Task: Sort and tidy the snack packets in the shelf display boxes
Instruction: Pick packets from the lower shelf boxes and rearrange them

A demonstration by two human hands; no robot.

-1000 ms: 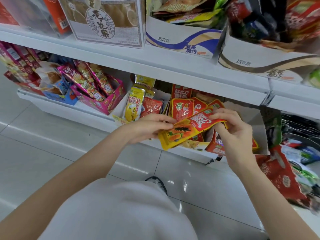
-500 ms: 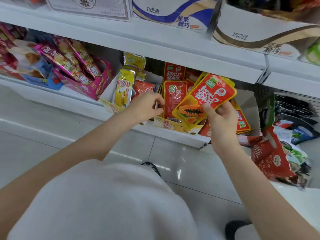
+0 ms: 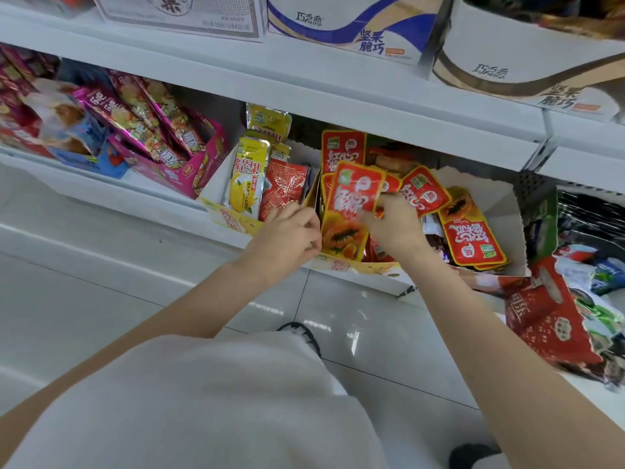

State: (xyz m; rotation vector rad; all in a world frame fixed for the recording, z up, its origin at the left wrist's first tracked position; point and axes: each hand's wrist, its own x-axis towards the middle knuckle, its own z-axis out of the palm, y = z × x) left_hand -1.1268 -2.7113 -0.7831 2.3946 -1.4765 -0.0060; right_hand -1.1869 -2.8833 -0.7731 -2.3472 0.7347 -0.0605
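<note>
Both hands work at the open cardboard display box (image 3: 341, 265): right hand (image 3: 394, 228) grips an upright red-and-orange foil papaya packet (image 3: 351, 204); left hand (image 3: 287, 233), beside it, curls against the box divider, contents indiscernible

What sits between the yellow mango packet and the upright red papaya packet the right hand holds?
In the head view, a red foil packet, the box wall and the left hand.

Head view, downward, near shelf (image 3: 338, 96)
</note>
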